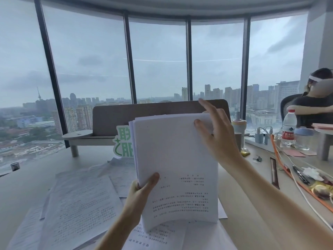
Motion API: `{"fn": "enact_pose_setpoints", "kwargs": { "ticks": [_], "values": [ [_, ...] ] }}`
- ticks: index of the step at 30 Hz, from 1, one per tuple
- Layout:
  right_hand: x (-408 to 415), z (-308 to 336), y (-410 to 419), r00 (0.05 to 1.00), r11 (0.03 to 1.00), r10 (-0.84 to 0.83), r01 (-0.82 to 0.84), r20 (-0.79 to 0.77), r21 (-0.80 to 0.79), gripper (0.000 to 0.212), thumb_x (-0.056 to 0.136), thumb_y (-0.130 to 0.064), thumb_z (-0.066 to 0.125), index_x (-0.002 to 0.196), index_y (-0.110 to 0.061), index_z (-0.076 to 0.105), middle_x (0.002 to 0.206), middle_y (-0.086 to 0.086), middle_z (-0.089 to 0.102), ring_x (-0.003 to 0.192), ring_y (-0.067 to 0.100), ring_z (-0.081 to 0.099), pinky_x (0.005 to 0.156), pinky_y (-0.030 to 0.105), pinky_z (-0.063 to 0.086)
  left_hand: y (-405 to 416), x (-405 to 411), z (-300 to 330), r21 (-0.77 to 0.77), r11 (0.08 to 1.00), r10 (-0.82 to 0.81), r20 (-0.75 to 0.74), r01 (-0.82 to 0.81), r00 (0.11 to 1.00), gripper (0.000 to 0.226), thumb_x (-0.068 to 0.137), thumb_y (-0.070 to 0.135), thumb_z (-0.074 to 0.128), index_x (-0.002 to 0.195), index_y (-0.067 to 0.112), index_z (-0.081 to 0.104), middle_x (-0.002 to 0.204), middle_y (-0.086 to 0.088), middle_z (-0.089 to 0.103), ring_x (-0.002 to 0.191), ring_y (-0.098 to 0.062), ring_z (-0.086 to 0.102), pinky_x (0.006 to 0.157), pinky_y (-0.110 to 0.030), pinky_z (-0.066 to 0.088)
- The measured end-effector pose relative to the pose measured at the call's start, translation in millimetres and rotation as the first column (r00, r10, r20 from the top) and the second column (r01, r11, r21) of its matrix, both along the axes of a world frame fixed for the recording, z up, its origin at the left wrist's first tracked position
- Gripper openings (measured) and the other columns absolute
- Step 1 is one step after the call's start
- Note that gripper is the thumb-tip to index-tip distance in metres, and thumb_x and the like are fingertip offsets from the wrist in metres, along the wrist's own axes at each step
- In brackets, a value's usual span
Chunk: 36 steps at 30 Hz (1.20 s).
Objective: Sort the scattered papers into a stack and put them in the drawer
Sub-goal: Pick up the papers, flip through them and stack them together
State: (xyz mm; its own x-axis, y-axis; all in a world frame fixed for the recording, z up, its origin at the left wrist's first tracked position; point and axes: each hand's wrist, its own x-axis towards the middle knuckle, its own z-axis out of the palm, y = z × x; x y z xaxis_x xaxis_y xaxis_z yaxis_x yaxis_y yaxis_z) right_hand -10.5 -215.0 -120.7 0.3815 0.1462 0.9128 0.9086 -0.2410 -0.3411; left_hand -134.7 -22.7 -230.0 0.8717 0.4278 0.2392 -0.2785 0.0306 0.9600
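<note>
A stack of white printed papers (pixel 176 159) stands upright on its bottom edge on the desk, in the middle of the view. My left hand (pixel 142 188) grips its lower left edge, thumb on the front sheet. My right hand (pixel 214 134) holds the top right corner, thumb on the front and fingers behind. More printed sheets (pixel 79 204) lie scattered flat on the desk to the left and under the stack (pixel 158 237). No drawer is in view.
A green-and-white sign (pixel 122 141) and a brown desk divider (pixel 144 114) stand behind the stack. At right are a water bottle (pixel 288 128), a tumbler (pixel 238 127), cables, an orange strap (pixel 281 159) and small clutter. A seated person (pixel 313 107) is at far right. A small dark jar (pixel 15 166) sits at left.
</note>
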Motion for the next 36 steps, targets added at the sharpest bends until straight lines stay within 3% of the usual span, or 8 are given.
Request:
{"fn": "enact_pose_setpoints", "kwargs": {
  "ticks": [4, 8, 13, 20, 25, 29, 32, 36],
  "values": [
    [10, -4, 0, 0.995, 0.996, -0.09, 0.091, 0.051, -0.016, 0.029, 0.1, -0.017, 0.058, 0.126, -0.023, 0.068, 0.11, -0.005, 0.053, 0.094, -0.016, 0.048, 0.079, 0.018, 0.038, 4, -2, -1, 0.005, 1.0, -0.025, -0.03, 0.026, 0.999, 0.029, 0.074, 0.033, 0.071, 0.092, 0.013, 0.079, 0.098, -0.019, 0.076, 0.089, -0.034, 0.073, 0.081, -0.046, 0.059],
    [0, -10, 0, 0.976, 0.991, 0.126, -0.118, -0.175, 0.057, 0.065, 0.098, -0.014, 0.06, 0.154, -0.032, 0.032, 0.128, -0.021, 0.048, 0.114, -0.026, 0.038, 0.097, 0.006, 0.034, 8, 0, -6, 0.0, 0.999, -0.046, -0.038, 0.046, 0.998, 0.031, 0.075, 0.032, 0.071, 0.096, 0.01, 0.078, 0.1, -0.02, 0.075, 0.091, -0.036, 0.073, 0.081, -0.046, 0.06],
    [-3, -79, 7, 0.614, 0.887, 0.457, -0.264, -0.643, 0.379, 0.035, 0.096, -0.029, 0.066, 0.128, -0.032, 0.05, 0.114, 0.0, 0.069, 0.097, 0.014, 0.071, 0.089, 0.047, 0.058, 9, 2, -17, 0.023, 0.999, -0.031, -0.087, 0.033, 0.996, 0.044, 0.075, 0.038, 0.073, 0.11, 0.012, 0.07, 0.101, -0.013, 0.076, 0.093, -0.03, 0.073, 0.082, -0.045, 0.06],
    [-1, -109, 15, 0.652, 0.995, 0.087, -0.099, -0.753, 0.029, 0.009, 0.101, -0.027, 0.051, 0.108, -0.02, 0.051, 0.098, -0.003, 0.067, 0.093, 0.021, 0.066, 0.083, 0.043, 0.054, 8, 23, -8, 0.322, 0.936, 0.202, -0.165, -0.141, 0.965, 0.033, 0.099, 0.039, 0.053, 0.099, 0.012, 0.071, 0.081, -0.006, 0.075, 0.073, -0.024, 0.071, 0.061, -0.03, 0.057],
    [8, -95, 10, 0.386, 0.941, 0.203, -0.332, -0.9, 0.07, 0.026, 0.104, -0.037, 0.049, 0.104, -0.019, 0.067, 0.098, 0.004, 0.075, 0.089, 0.022, 0.072, 0.076, 0.036, 0.059, 51, 33, -5, 0.177, 0.974, 0.2, -0.373, -0.142, 0.906, 0.029, 0.096, 0.033, 0.063, 0.101, 0.005, 0.07, 0.09, -0.015, 0.074, 0.082, -0.033, 0.07, 0.077, -0.041, 0.058],
    [33, -117, -2, 0.552, 0.792, -0.418, -0.166, -0.721, -0.587, 0.046, 0.102, -0.053, 0.039, 0.09, -0.014, 0.061, 0.093, 0.006, 0.064, 0.094, 0.028, 0.062, 0.083, 0.035, 0.048, 94, 33, -22, 0.232, 0.968, 0.213, -0.579, -0.091, 0.787, 0.035, 0.093, 0.035, 0.066, 0.105, 0.002, 0.07, 0.095, -0.021, 0.075, 0.089, -0.04, 0.072, 0.087, -0.057, 0.056],
    [38, -142, -7, 0.601, 0.615, -0.586, -0.107, -0.543, -0.781, 0.031, 0.093, -0.056, 0.045, 0.081, -0.028, 0.052, 0.088, -0.001, 0.059, 0.11, 0.031, 0.062, 0.086, 0.037, 0.048, 102, 36, -38, 0.383, 0.924, 0.272, -0.658, 0.0, 0.702, 0.04, 0.092, 0.04, 0.065, 0.107, 0.003, 0.07, 0.091, -0.016, 0.076, 0.084, -0.035, 0.074, 0.084, -0.048, 0.06],
    [35, -144, -4, 0.576, 0.636, -0.575, -0.132, -0.581, -0.76, 0.05, 0.092, -0.051, 0.054, 0.131, -0.02, 0.051, 0.133, 0.004, 0.057, 0.129, 0.03, 0.048, 0.103, 0.04, 0.043, 96, 40, -39, 0.445, 0.895, 0.325, -0.68, 0.017, 0.657, 0.035, 0.094, 0.04, 0.061, 0.104, 0.007, 0.069, 0.09, -0.011, 0.075, 0.082, -0.029, 0.073, 0.079, -0.039, 0.06]
  ]
}}
